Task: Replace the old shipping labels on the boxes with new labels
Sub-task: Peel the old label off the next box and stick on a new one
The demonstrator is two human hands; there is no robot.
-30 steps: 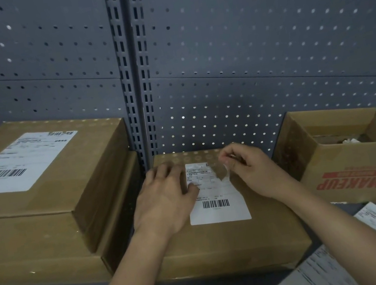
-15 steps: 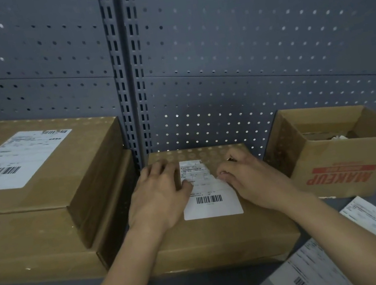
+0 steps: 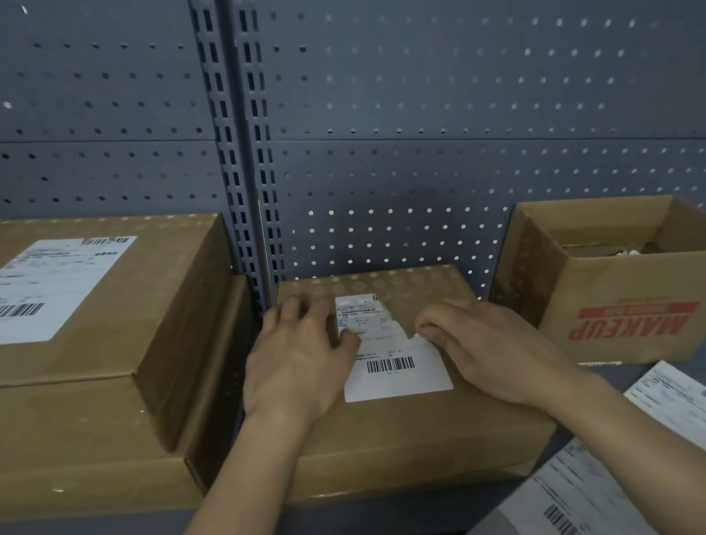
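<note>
A flat brown box (image 3: 409,436) lies on the grey shelf in front of me. On its top is a white shipping label (image 3: 393,373) with a barcode; its upper right part is torn away, leaving bare cardboard. My left hand (image 3: 299,361) presses flat on the box, thumb on the label's left edge. My right hand (image 3: 483,348) has curled fingertips picking at the torn edge of the label. Two loose label sheets (image 3: 692,410) lie on the shelf at the lower right.
Two stacked brown boxes (image 3: 89,361) stand on the left, the upper one bearing a large white label (image 3: 25,292). An open box printed MAKEUP (image 3: 627,280) sits at the right. A grey perforated back panel (image 3: 451,85) closes the shelf behind.
My right hand pulled a strip off the label's upper right, then came back down to the torn edge lower on the label. My left hand stayed pressed on the box.
</note>
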